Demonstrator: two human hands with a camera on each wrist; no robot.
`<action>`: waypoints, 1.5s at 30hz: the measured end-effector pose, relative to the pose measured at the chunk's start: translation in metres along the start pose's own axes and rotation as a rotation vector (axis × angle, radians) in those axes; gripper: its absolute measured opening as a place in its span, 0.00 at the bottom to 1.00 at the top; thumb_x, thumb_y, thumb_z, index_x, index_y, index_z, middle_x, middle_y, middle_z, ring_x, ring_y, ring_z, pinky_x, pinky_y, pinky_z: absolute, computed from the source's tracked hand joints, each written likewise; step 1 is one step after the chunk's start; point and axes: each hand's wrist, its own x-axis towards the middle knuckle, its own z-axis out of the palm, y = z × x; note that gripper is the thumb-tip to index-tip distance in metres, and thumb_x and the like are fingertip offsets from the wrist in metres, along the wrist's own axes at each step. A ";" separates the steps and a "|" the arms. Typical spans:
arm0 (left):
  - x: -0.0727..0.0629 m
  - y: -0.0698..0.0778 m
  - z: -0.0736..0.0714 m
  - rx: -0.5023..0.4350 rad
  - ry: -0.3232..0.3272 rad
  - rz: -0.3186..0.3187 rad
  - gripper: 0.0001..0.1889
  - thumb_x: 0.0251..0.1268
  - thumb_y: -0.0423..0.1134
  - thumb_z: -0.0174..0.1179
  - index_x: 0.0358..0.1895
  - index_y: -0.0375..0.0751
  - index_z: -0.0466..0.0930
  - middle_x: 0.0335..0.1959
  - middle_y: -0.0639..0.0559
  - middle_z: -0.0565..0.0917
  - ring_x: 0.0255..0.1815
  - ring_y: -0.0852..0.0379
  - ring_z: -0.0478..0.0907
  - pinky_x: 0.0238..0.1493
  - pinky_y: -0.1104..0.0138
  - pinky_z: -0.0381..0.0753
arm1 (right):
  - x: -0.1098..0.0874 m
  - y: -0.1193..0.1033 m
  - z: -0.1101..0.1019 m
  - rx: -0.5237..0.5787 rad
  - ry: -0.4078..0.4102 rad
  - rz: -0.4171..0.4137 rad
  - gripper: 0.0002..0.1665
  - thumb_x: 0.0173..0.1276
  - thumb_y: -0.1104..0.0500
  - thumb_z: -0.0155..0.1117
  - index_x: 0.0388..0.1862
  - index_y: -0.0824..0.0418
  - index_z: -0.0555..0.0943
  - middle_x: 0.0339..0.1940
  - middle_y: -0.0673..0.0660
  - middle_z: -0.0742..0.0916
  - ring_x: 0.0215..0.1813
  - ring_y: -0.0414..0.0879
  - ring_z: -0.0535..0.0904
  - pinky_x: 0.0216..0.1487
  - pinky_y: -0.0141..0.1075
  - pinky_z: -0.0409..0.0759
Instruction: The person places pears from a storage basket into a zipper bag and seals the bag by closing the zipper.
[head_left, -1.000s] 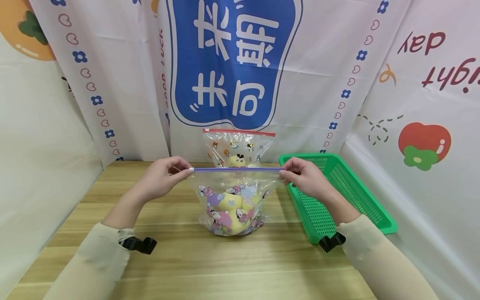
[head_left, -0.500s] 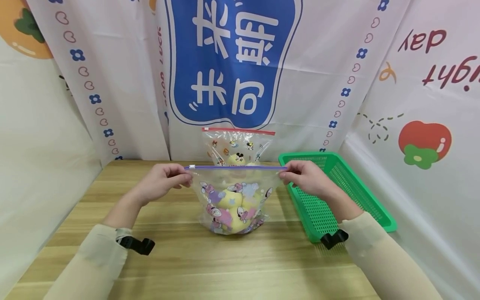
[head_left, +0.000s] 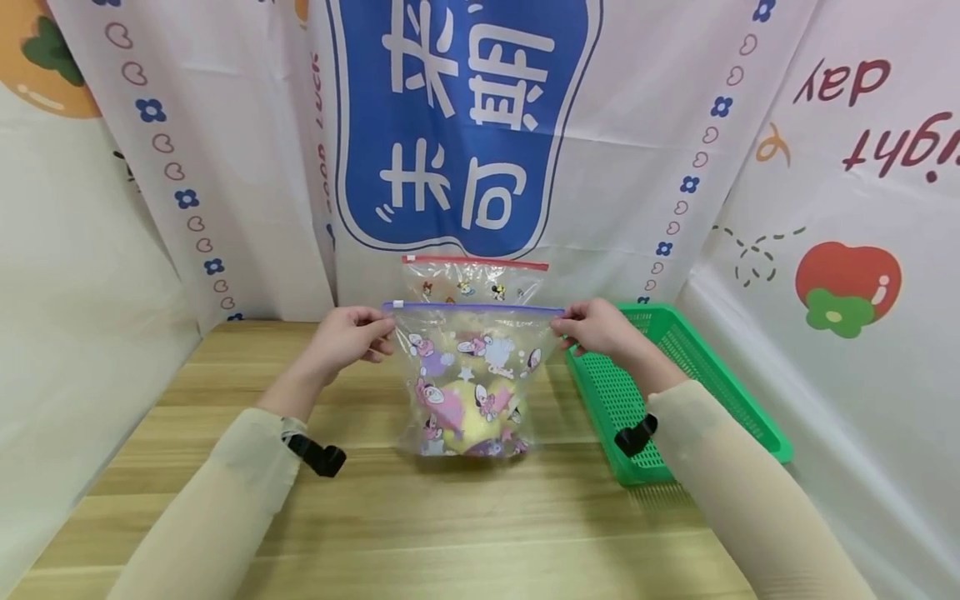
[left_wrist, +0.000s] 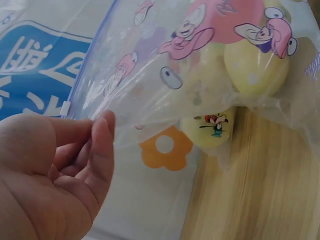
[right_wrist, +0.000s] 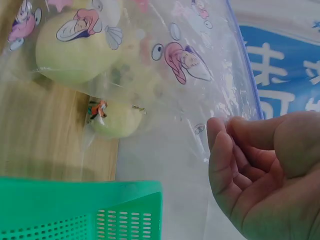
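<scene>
A clear zip bag (head_left: pixel 429 354) with pink cartoon prints and a purple slider zip stands upright at the middle of the table, its top pulled straight. My left hand (head_left: pixel 351 340) pinches the bag's upper left corner, close to the white slider (head_left: pixel 398 304). At the upper right corner, my right hand (head_left: pixel 600 327) pinches the plastic between thumb and fingers. Round pale-yellow things (right_wrist: pixel 75 52) lie inside the bag; their kind is unclear. The bag looks closed along the zip. Whether its bottom touches the wood cannot be told.
Behind it stands a second zip bag (head_left: pixel 476 275) with a red zip, partly hidden, also holding pale-yellow round things (left_wrist: pixel 207 131). A green perforated basket (head_left: pixel 716 375) is on the right. Printed white cloth (head_left: pixel 622 192) encloses the back and sides of the wooden table (head_left: pixel 450 533).
Both hands have raised the bag's zip edge, drawing the bag taller and narrower. The left hand has come inward to the right. Basket and rear bag stay put.
</scene>
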 end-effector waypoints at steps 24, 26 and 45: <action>0.054 -0.012 0.028 -0.140 0.149 -0.203 0.21 0.87 0.38 0.55 0.72 0.26 0.77 0.48 0.45 0.85 0.33 0.66 0.85 0.44 0.74 0.91 | 0.067 0.001 0.019 -0.059 0.135 0.131 0.13 0.86 0.60 0.60 0.37 0.64 0.79 0.34 0.56 0.86 0.32 0.44 0.86 0.38 0.36 0.89; 0.052 -0.014 0.025 -0.107 0.143 -0.207 0.21 0.87 0.42 0.56 0.70 0.30 0.79 0.49 0.47 0.85 0.35 0.65 0.84 0.42 0.74 0.88 | 0.065 0.002 0.017 -0.057 0.125 0.123 0.14 0.86 0.59 0.60 0.34 0.61 0.76 0.34 0.55 0.86 0.34 0.46 0.87 0.39 0.38 0.86; 0.026 -0.030 -0.003 -0.097 -0.097 -0.118 0.28 0.82 0.60 0.63 0.65 0.39 0.81 0.58 0.54 0.81 0.48 0.55 0.83 0.40 0.72 0.80 | 0.017 0.009 -0.007 -0.041 -0.064 0.023 0.24 0.81 0.45 0.69 0.61 0.63 0.84 0.57 0.61 0.88 0.51 0.54 0.89 0.47 0.42 0.86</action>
